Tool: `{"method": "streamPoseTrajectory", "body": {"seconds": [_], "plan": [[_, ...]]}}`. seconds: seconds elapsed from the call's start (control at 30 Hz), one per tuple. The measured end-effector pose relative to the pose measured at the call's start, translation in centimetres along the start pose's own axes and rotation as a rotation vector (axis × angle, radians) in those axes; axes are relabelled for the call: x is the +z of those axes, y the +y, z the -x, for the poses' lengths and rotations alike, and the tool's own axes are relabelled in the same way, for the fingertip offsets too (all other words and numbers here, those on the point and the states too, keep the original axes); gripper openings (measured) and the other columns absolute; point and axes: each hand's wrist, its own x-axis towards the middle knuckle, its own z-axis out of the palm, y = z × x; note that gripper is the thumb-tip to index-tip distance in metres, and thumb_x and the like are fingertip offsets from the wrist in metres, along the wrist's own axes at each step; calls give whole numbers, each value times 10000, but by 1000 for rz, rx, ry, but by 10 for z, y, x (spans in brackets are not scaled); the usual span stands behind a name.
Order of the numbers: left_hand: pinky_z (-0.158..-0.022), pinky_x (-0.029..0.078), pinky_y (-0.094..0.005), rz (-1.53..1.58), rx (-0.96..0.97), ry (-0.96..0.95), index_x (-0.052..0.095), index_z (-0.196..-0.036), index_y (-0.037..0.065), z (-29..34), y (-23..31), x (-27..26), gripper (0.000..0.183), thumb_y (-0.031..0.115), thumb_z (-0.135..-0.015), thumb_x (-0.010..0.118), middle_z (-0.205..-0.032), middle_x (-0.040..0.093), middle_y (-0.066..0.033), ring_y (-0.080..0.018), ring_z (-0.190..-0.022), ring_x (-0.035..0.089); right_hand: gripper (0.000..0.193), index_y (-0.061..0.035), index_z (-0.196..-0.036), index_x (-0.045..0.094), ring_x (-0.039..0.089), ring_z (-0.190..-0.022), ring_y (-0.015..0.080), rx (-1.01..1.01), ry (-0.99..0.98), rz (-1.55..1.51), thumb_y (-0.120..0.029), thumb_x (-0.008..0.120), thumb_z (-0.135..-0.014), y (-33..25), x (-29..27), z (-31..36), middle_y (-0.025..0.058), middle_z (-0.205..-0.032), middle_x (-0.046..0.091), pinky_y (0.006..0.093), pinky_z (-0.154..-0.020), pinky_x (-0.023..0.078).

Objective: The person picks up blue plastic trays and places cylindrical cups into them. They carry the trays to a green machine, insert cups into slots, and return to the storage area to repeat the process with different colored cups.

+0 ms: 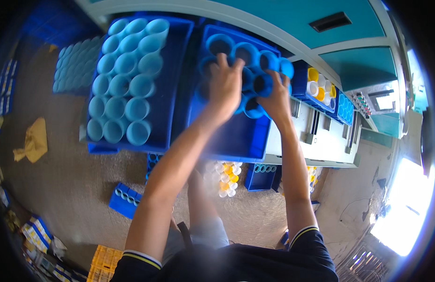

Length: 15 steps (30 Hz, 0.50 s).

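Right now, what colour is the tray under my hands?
The tray is blue, clearest in the head view.

No txt or nos. legible anywhere. Control panel point(362, 104) w/ screen point(385, 100), far R, mid-height in pic: any markings too sm. & washed out to read.

The place is looking like a factory workshop: a big teal-and-white machine point(292, 23) is standing beyond the left hand point(227, 84) and the right hand point(277, 98), its control panel point(383, 101) showing well to their right. Left of the left hand, a blue tray point(164, 108) is holding rows of matching cups point(116, 84), while a yellow crate point(102, 263) is sitting far below it.
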Motion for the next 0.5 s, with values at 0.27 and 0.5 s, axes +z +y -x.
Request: {"method": "streamPoseTrajectory", "body": {"seconds": [0.27,0.5], "plan": [[-741,566,-440,25,56,135,554,-1266,155,259,58,-92,584,-77,-742,670,-1371,394,-226,-404,-1058,544,789,-137,-1296,544,443,-1317,466,102,88,145,115,752,-578,-140,-83,255,237,-1390,421,511,-1029,478],[-774,581,-426,-111,-333,-159,584,-1175,155,447,-56,-84,333,97,-851,637,-1276,518,-146,-300,-1046,582,847,-113,-1299,554,473,-1261,472,284,-438,3,22,844,-516,-171,23,412,251,-1382,414,490,-1006,488]]}}
